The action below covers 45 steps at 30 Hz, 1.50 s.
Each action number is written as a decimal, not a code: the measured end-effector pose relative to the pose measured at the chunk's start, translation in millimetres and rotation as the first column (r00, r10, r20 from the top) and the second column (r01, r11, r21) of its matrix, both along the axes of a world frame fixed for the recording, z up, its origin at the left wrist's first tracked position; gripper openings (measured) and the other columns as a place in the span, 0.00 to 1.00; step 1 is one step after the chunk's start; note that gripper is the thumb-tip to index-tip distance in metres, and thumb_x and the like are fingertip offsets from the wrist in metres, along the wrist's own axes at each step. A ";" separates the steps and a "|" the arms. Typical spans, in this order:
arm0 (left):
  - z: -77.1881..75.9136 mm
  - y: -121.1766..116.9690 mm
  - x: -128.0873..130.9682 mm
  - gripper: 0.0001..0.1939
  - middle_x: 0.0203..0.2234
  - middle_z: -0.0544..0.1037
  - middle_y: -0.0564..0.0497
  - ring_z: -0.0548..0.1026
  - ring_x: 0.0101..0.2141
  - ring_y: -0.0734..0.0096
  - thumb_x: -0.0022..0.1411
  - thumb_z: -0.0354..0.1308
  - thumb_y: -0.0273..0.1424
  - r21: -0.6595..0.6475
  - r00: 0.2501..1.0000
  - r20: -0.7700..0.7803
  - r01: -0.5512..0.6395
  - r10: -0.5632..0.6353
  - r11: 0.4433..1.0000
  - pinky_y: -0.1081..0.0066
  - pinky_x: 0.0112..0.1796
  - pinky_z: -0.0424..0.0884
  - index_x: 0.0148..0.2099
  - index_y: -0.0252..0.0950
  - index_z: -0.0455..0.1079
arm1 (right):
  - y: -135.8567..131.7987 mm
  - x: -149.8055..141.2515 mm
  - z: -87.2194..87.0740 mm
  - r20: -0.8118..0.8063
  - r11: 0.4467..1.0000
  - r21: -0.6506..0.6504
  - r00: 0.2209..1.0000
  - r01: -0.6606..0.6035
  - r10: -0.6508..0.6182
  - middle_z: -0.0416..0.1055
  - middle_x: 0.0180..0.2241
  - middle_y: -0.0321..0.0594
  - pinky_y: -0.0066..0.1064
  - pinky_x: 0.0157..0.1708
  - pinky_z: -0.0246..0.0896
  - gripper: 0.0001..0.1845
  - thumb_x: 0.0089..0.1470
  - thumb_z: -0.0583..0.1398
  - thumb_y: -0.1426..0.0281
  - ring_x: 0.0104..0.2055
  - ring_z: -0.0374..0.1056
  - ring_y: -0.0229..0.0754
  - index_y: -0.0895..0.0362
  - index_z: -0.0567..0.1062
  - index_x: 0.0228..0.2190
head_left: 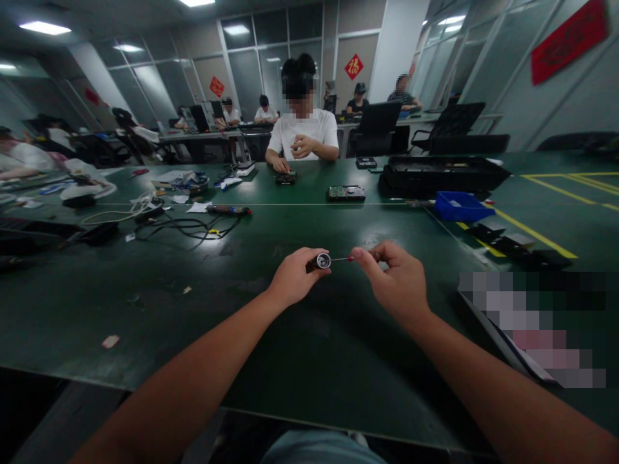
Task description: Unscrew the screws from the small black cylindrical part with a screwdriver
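Observation:
My left hand (296,276) is closed around a small dark cylindrical part (323,261), whose round, silvery open end faces me. Between thumb and fingers, my right hand (397,276) pinches a thin screwdriver (350,258) with a red collar. Its narrow metal shaft points left and reaches the cylindrical part near its rim; whether the tip is inside, I cannot tell. Both hands are above the green tabletop (309,361), close together in the middle. The screwdriver's handle is mostly hidden by my right fingers.
Across the table a person (302,132) in a white shirt handles a hard drive (285,177). Another hard drive (346,193) lies nearer. A black tray (440,177) and blue bin (463,206) stand right. Black cables (193,227) and an electric screwdriver (227,209) lie left.

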<state>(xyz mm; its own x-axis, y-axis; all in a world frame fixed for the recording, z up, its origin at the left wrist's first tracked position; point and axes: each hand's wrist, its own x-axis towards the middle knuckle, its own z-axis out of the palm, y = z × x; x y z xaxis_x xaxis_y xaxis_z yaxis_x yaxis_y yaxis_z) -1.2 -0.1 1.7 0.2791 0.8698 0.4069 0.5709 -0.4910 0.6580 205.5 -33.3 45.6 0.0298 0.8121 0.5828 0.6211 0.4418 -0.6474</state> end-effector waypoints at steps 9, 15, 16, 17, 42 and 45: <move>-3.0 1.8 -0.3 0.20 0.46 0.78 0.50 0.76 0.45 0.65 0.60 0.66 0.32 0.025 0.999 0.008 0.034 -0.035 0.999 0.65 0.47 0.72 0.55 0.40 0.73 | 2.3 0.4 -3.5 0.122 0.993 0.111 0.991 0.037 -0.051 0.58 0.13 0.29 0.30 0.20 0.46 0.27 0.57 0.63 0.55 0.16 0.55 0.33 0.55 0.63 0.15; -1.6 0.7 0.4 0.19 0.47 0.79 0.49 0.76 0.46 0.64 0.60 0.66 0.32 0.029 1.000 0.008 0.022 -0.023 0.999 0.64 0.48 0.72 0.54 0.41 0.74 | 1.5 2.0 -1.4 0.163 0.981 0.141 0.981 -0.130 0.106 0.75 0.29 0.39 0.32 0.31 0.63 0.09 0.60 0.60 0.63 0.30 0.71 0.41 0.56 0.75 0.33; -1.5 0.6 0.5 0.19 0.46 0.79 0.49 0.76 0.46 0.64 0.60 0.66 0.31 0.028 1.000 0.010 0.020 -0.020 0.999 0.64 0.47 0.72 0.54 0.41 0.74 | 1.3 2.3 -1.0 0.165 0.977 0.125 0.975 -0.171 0.149 0.76 0.33 0.41 0.33 0.34 0.64 0.08 0.61 0.59 0.66 0.33 0.72 0.42 0.56 0.75 0.38; -1.4 0.7 0.5 0.19 0.46 0.79 0.49 0.76 0.45 0.64 0.60 0.66 0.31 0.025 1.000 0.013 0.019 -0.020 0.999 0.64 0.47 0.72 0.54 0.41 0.74 | 1.1 2.6 -0.5 0.164 0.974 0.099 0.969 -0.202 0.184 0.77 0.35 0.42 0.34 0.35 0.65 0.09 0.61 0.58 0.67 0.35 0.73 0.43 0.57 0.74 0.42; -1.3 -0.1 2.0 0.22 0.47 0.80 0.50 0.77 0.45 0.64 0.60 0.66 0.33 0.003 0.999 -0.024 0.044 -0.043 0.999 0.64 0.45 0.72 0.57 0.42 0.73 | 19.2 -0.6 -13.0 -0.649 0.963 -0.145 0.757 -0.227 0.080 0.73 0.31 0.38 0.35 0.34 0.68 0.13 0.62 0.58 0.58 0.31 0.71 0.39 0.54 0.74 0.36; 0.1 -1.2 2.3 0.21 0.48 0.80 0.50 0.77 0.46 0.63 0.60 0.66 0.33 0.012 0.998 -0.027 0.049 -0.049 0.999 0.64 0.47 0.72 0.56 0.41 0.73 | 13.6 -3.2 -12.3 -0.478 0.976 -0.126 0.873 -0.176 0.096 0.74 0.31 0.38 0.37 0.36 0.68 0.14 0.64 0.56 0.57 0.32 0.72 0.41 0.55 0.74 0.37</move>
<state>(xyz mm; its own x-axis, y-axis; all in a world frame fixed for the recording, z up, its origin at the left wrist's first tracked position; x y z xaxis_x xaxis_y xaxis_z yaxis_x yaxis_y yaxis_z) 1.1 -1.3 1.8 0.3322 0.8495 0.4098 0.5635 -0.5272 0.6361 202.4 -19.6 33.3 0.1478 0.9087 0.3903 0.1699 0.3655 -0.9152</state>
